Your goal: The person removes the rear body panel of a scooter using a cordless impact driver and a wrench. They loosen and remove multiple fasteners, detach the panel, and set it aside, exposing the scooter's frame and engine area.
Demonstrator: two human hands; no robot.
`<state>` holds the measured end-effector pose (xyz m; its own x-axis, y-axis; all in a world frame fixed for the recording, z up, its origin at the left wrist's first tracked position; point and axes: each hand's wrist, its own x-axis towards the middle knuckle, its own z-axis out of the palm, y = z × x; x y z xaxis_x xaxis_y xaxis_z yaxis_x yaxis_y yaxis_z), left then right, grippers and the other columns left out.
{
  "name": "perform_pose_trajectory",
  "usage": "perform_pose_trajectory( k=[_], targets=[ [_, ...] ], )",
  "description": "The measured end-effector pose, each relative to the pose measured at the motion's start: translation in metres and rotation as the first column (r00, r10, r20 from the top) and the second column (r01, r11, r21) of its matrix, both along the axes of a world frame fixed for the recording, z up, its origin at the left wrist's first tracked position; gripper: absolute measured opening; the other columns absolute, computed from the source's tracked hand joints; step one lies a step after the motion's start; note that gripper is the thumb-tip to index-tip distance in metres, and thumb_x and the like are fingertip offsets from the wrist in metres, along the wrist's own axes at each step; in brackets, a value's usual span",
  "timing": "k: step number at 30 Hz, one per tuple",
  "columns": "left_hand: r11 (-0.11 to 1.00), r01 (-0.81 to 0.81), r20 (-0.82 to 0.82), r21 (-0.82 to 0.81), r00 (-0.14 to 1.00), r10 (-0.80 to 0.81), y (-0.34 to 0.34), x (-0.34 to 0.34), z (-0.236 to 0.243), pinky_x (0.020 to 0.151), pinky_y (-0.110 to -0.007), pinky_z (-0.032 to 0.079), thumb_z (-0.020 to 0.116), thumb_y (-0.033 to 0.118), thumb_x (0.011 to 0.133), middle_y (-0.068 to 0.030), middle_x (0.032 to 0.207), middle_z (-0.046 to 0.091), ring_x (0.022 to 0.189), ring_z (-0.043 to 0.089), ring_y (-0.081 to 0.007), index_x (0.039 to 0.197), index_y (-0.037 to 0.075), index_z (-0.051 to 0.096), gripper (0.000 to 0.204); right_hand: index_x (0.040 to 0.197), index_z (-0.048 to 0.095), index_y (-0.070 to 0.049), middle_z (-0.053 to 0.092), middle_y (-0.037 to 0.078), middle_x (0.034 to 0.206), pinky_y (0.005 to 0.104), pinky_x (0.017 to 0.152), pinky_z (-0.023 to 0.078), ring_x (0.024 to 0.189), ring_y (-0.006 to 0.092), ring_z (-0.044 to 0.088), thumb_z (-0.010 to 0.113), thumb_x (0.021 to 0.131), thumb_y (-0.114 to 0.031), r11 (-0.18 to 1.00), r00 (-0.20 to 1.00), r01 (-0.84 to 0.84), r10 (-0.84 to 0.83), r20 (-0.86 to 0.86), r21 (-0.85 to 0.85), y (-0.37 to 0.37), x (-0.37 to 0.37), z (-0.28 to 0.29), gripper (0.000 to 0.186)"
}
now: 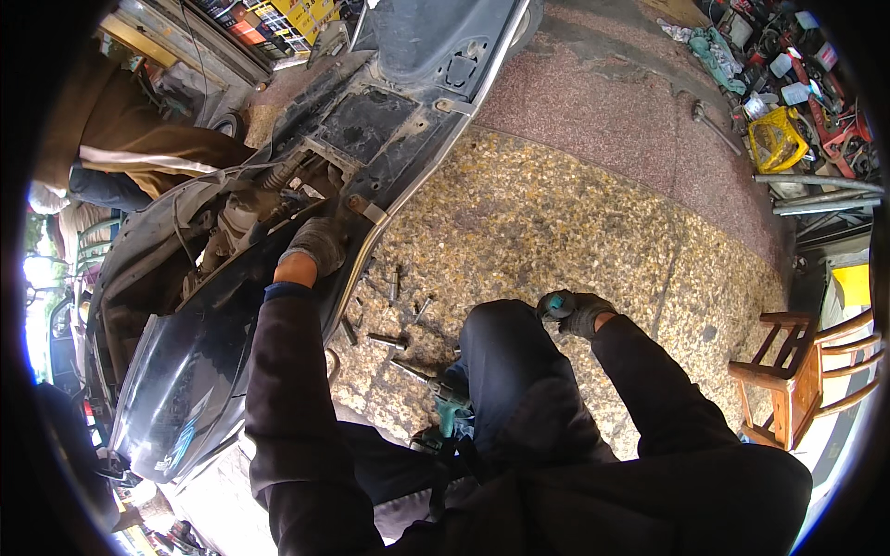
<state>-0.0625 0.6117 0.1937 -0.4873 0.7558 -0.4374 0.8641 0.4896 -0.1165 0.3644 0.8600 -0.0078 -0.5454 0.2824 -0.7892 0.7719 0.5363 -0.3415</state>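
Observation:
A scooter (209,371) with dark body panels stands at my left. Its engine (246,208) shows through the opened body. My left hand (317,244), in a grey glove, reaches against the panel edge beside that opening; its fingertips are hidden. By my bent knee, my right hand (586,315), also gloved, is curled around a small rounded thing with a teal part (557,304), whose kind I cannot make out. A teal power tool (450,408) lies on the floor by my leg, partly covered. Near it lie metal sockets (395,284), (387,341) and a few small metal pieces.
A person in brown trousers (158,148) is across the scooter. A wooden chair (793,380) stands at the right. A hammer-like tool (716,127), a yellow basket (777,139), metal pipes (820,193) and piled parts are at the far right. Yellow boxes (301,18) stand at the back.

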Motion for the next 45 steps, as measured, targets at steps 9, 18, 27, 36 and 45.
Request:
perform_pose_trajectory(
  k=[9, 18, 27, 36, 45],
  targets=[
    [0.808, -0.065, 0.05, 0.585, 0.998, 0.044, -0.001, 0.006, -0.015, 0.07, -0.04, 0.051, 0.066, 0.02, 0.082, -0.0173, 0.083, 0.066, 0.075, 0.062, -0.0308, 0.103, 0.005, 0.062, 0.026, 0.103, 0.07, -0.014, 0.07, 0.012, 0.101, 0.0408, 0.079, 0.052, 0.096, 0.0312, 0.066, 0.075, 0.069, -0.037, 0.998, 0.997, -0.047, 0.05, -0.061, 0.047, 0.0, 0.001, -0.001, 0.042],
    [0.577, -0.388, 0.268, 0.718, 0.92, 0.286, 0.039, 0.002, -0.023, 0.066, -0.03, 0.045, 0.062, 0.011, 0.083, -0.0096, 0.073, 0.058, 0.067, 0.052, -0.0187, 0.098, 0.005, 0.058, 0.017, 0.11, 0.068, -0.015, 0.068, 0.012, 0.107, 0.0404, 0.085, 0.051, 0.102, 0.0317, 0.064, 0.078, 0.068, -0.033, 0.996, 0.995, -0.08, 0.077, 0.068, 0.043, -0.001, -0.007, 0.028, 0.047],
    [0.667, -0.402, 0.214, 0.627, 0.913, 0.348, 0.074, -0.011, -0.05, 0.076, -0.031, 0.048, 0.061, 0.012, 0.088, -0.0089, 0.091, 0.067, 0.079, 0.057, -0.0168, 0.1, 0.003, 0.065, 0.016, 0.106, 0.07, -0.016, 0.07, 0.011, 0.103, 0.0405, 0.082, 0.051, 0.099, 0.0309, 0.065, 0.072, 0.068, -0.029, 0.996, 0.996, -0.085, 0.086, -0.026, 0.019, 0.013, 0.011, 0.007, 0.041],
    [0.494, -0.435, 0.315, 0.753, 0.897, 0.31, 0.078, -0.02, -0.078, 0.078, -0.034, 0.049, 0.064, 0.018, 0.086, -0.0114, 0.088, 0.07, 0.082, 0.065, -0.0216, 0.095, 0.0, 0.067, 0.021, 0.1, 0.064, -0.004, 0.063, 0.008, 0.077, 0.0379, 0.063, 0.054, 0.066, 0.0212, 0.061, 0.076, 0.069, -0.013, 0.012, 0.288, 0.657, -0.928, 0.236, -0.754, 0.029, 0.08, -0.055, 0.035],
    [0.619, -0.37, 0.165, 0.692, 0.917, 0.363, 0.091, -0.027, -0.07, 0.075, -0.03, 0.049, 0.065, 0.013, 0.086, -0.0066, 0.085, 0.067, 0.078, 0.06, -0.016, 0.096, 0.0, 0.066, 0.016, 0.098, 0.063, -0.007, 0.063, 0.006, 0.079, 0.0372, 0.061, 0.056, 0.068, 0.0204, 0.063, 0.076, 0.071, -0.02, -0.262, 0.059, 0.458, -0.944, 0.324, -0.849, -0.016, 0.091, -0.136, 0.033]
  ],
)
